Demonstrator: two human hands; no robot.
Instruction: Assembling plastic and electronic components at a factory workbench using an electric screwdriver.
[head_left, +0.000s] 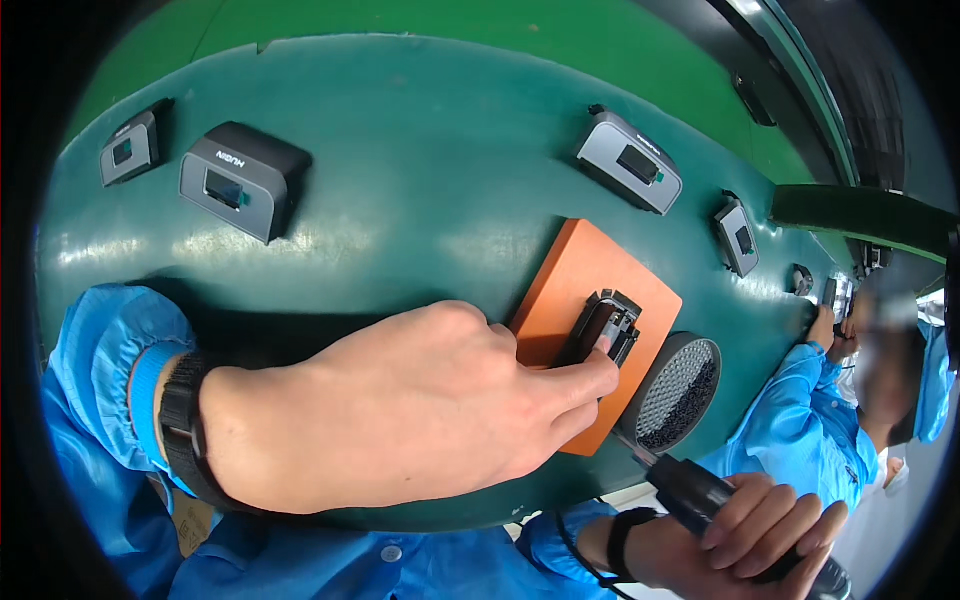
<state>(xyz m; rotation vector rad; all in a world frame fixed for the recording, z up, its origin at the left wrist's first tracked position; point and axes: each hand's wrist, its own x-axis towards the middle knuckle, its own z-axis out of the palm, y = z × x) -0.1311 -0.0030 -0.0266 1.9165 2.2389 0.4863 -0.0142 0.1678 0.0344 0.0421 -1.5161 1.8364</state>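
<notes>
Orange pad [592, 262] sitting at an angle on a green counter [400, 150], and that's where the small black part [618, 320] is, lying on it at a slant with a bit of its insides showing. The left hand [430, 400] comes across from the left with its fingers bunched close together and one fingertip resting on the black part. Can't tell if the other fingers really grip it, since the back of the hand hides most of that.

The right hand [765, 535] is down low on the right, fingers wrapped snugly around a chunky black driver tool [695, 490]. Its thin metal tip points up and left, just beside the lower edge of a round dish [678, 385]. That dish has a bumpy grey inside with a pile of tiny dark bits [690, 412] in it, way too small to make out properly.

Further back on the counter there are grey-and-black housings with little dark windows: two on the left [235, 180] and two on the right [630, 160]. Off to the far right a co-worker in a blue jacket [790, 400] has both hands near another grey thing [838, 296].
</notes>
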